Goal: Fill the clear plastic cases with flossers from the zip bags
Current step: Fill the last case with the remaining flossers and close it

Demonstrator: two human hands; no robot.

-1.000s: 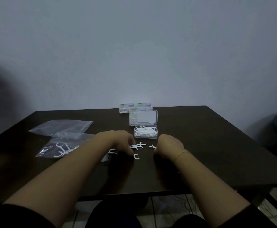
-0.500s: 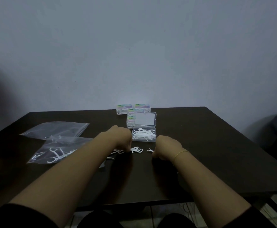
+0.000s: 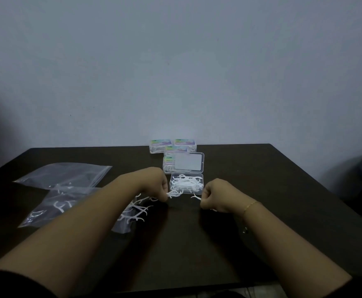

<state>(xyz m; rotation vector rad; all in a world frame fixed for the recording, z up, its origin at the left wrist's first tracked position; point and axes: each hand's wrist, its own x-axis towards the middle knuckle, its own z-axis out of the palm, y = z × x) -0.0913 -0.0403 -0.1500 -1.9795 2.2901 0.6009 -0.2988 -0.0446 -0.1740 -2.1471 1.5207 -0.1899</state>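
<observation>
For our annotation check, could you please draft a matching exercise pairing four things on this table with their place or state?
Things:
1. open case
2. left hand
3. zip bags
4. closed cases

Place or state:
A. at the table's far edge, near the wall
B. lying flat at the left
C. lid up, flossers inside
D. pinching flossers beside the open case

Pairs: 1-C, 2-D, 3-B, 4-A

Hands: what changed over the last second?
The left hand gathered the loose flossers off the table and now pinches a few, moved up toward the open case. The right hand took hold of the single flosser that lay in front of it. The open case, closed cases and zip bags stayed put.
</observation>
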